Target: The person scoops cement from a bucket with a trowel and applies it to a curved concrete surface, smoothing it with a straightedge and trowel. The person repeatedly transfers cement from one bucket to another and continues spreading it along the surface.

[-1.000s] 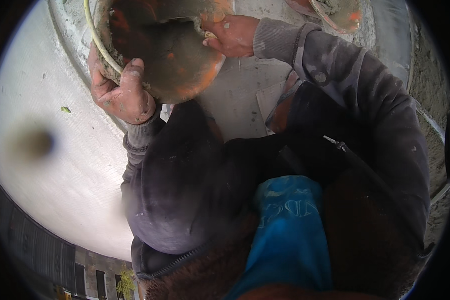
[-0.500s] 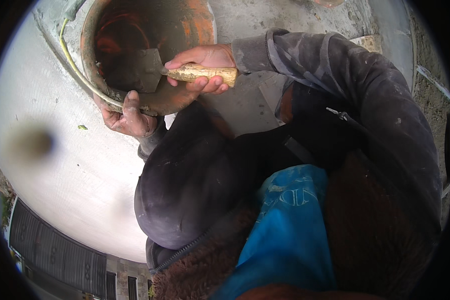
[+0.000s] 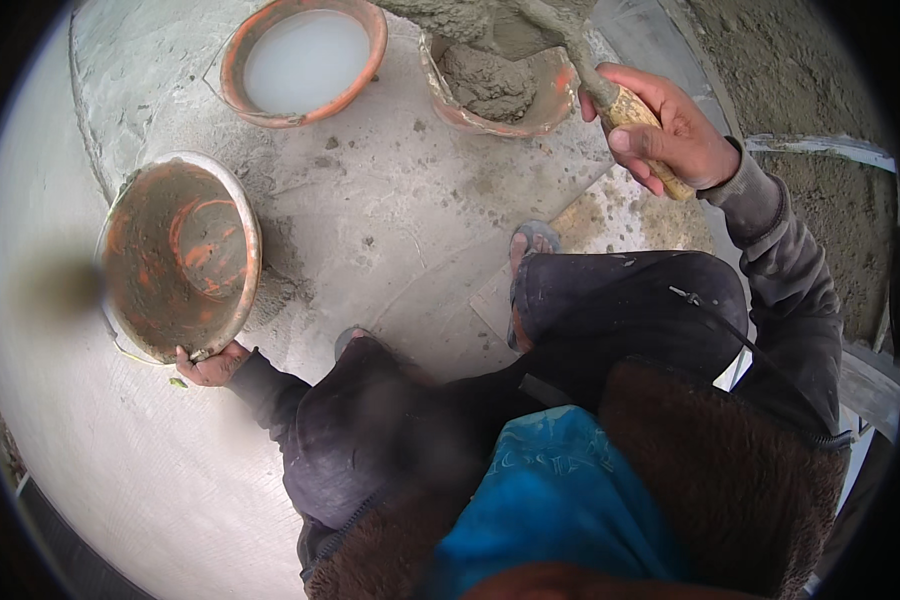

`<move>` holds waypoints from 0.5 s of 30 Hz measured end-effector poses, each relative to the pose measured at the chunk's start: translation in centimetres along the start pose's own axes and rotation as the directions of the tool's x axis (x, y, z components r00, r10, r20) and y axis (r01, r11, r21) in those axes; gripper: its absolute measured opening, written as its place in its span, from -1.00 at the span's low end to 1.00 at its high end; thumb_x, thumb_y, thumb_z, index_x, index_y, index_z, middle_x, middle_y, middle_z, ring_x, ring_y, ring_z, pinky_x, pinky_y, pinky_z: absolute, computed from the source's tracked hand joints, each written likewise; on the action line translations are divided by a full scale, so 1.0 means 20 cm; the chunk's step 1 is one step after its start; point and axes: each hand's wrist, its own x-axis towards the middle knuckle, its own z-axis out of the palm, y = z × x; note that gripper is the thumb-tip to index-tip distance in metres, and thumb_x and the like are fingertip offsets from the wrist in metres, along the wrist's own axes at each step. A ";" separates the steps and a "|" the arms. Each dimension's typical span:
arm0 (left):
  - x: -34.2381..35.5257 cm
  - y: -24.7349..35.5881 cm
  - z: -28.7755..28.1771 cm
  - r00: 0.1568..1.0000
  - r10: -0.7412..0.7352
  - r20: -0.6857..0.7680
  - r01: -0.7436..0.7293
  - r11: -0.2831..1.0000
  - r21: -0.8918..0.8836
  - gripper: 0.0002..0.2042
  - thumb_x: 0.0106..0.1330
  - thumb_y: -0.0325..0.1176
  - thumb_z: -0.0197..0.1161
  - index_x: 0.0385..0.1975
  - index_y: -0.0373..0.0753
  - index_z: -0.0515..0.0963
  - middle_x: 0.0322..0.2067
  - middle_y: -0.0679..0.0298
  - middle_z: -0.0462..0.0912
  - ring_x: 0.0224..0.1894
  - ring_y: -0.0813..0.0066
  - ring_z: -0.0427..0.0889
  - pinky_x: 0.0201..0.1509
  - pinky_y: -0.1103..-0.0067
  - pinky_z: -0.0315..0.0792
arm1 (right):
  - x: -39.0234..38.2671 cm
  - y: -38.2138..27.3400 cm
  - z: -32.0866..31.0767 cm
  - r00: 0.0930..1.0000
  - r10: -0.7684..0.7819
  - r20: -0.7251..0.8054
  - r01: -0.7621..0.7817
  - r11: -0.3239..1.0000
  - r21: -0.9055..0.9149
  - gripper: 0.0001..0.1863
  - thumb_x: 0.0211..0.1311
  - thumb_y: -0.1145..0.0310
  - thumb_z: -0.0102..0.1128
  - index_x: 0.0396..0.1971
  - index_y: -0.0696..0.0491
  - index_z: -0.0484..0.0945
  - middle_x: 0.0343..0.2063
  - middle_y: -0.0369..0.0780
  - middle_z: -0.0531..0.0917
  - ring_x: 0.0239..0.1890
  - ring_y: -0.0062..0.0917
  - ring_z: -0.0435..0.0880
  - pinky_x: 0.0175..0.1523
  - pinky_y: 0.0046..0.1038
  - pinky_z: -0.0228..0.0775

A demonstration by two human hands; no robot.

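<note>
My left hand (image 3: 213,365) is closed on the near rim of an orange bucket (image 3: 247,215). This bucket is tilted, its mouth facing me, and its inside is smeared with grey mortar. In my right hand (image 3: 682,135) is a trowel (image 3: 625,110), gripped by its worn wooden handle. The trowel's metal neck is coated in mortar and points away to the upper left. Its blade end lies in or against grey mortar at the picture's top edge, so its outline is hard to make out. Just below that sits a second orange bucket (image 3: 545,118) with mortar (image 3: 485,82) inside.
A third orange bucket (image 3: 375,50) holds cloudy water (image 3: 308,62) at the far left. Mortar crumbs and splashes dot the concrete floor (image 3: 400,200). Rough wet-looking mortar (image 3: 820,230) lies to the right, crossed by a pale strip (image 3: 820,148). My knees are bent below the buckets.
My right hand has moved the trowel out of the tilted bucket, rightward to the mortar. The bucket in my left hand now sits lower and further left in view, my left hand still on its rim.
</note>
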 end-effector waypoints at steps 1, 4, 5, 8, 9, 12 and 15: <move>-0.01 -0.02 0.04 0.999 0.019 -0.030 -0.016 0.996 0.083 -0.50 0.35 -0.21 0.15 0.17 -0.44 0.34 0.22 -0.06 0.40 0.28 0.07 0.42 0.41 0.21 0.30 | -0.08 0.04 -0.02 0.986 -0.063 -0.154 0.045 0.992 -0.114 -0.55 0.42 0.28 0.18 0.18 0.19 0.36 -0.43 -0.24 0.61 -0.67 -0.70 0.51 -0.56 -0.62 0.43; 0.02 -0.07 -0.10 0.997 0.068 0.024 -0.071 0.973 0.220 -0.46 0.37 -0.18 0.22 0.17 -0.49 0.34 0.21 -0.04 0.41 0.27 0.10 0.41 0.42 0.21 0.27 | -0.15 0.34 -0.04 0.784 -0.393 -0.480 0.096 0.841 -0.532 -0.54 0.36 0.26 0.23 0.15 0.17 0.42 -0.43 -0.16 0.66 -0.48 -0.39 0.69 -0.33 -0.37 0.54; 0.04 -0.02 -0.20 0.997 0.039 0.068 -0.055 0.964 0.259 -0.48 0.41 -0.17 0.20 0.16 -0.50 0.35 0.21 -0.06 0.41 0.27 0.09 0.40 0.41 0.17 0.32 | -0.07 0.43 -0.08 0.658 -0.623 -0.424 0.106 0.634 -0.766 -0.53 0.35 0.25 0.23 0.16 0.15 0.42 -0.35 -0.09 0.69 -0.36 -0.22 0.74 -0.20 -0.24 0.57; 0.08 0.04 -0.35 0.966 0.254 -0.054 -0.166 0.763 0.625 -0.41 0.47 -0.05 0.16 0.24 -0.49 0.35 0.23 -0.13 0.43 0.28 0.07 0.44 0.41 0.17 0.32 | 0.03 0.61 -0.18 0.871 -0.003 -0.492 -0.321 0.755 -0.572 -0.47 0.29 0.17 0.19 0.23 0.01 0.39 -0.23 0.03 0.70 -0.18 -0.02 0.71 -0.06 -0.09 0.53; 0.06 0.06 -0.30 0.947 0.318 -0.035 -0.187 0.640 0.745 -0.41 0.48 -0.03 0.16 0.24 -0.46 0.38 0.23 -0.13 0.44 0.28 0.09 0.45 0.41 0.21 0.31 | -0.02 0.64 -0.23 0.865 0.123 -0.487 -0.434 0.669 -0.603 -0.45 0.26 0.16 0.21 0.22 -0.01 0.39 -0.25 0.04 0.69 -0.20 -0.03 0.72 -0.08 -0.08 0.53; 0.02 0.24 0.03 0.908 0.412 0.072 -0.325 0.588 0.741 -0.46 0.54 0.01 0.08 0.20 -0.41 0.44 0.17 -0.02 0.53 0.25 0.15 0.50 0.39 0.28 0.32 | -0.11 0.73 -0.25 0.863 0.029 -0.504 -0.389 0.673 -0.629 -0.44 0.19 0.16 0.24 0.20 -0.03 0.42 -0.34 0.02 0.70 -0.26 -0.04 0.72 -0.14 -0.08 0.53; -0.06 0.45 0.40 0.909 0.207 0.362 -0.417 0.441 0.795 -0.53 0.60 -0.03 0.00 -0.04 -0.38 0.63 -0.10 0.14 0.61 -0.03 0.39 0.53 0.13 0.45 0.40 | -0.08 0.63 -0.26 0.838 -0.097 -0.537 -0.206 0.855 -0.476 -0.46 0.19 0.15 0.25 0.17 -0.03 0.45 -0.32 0.02 0.71 -0.25 -0.05 0.72 -0.14 -0.11 0.55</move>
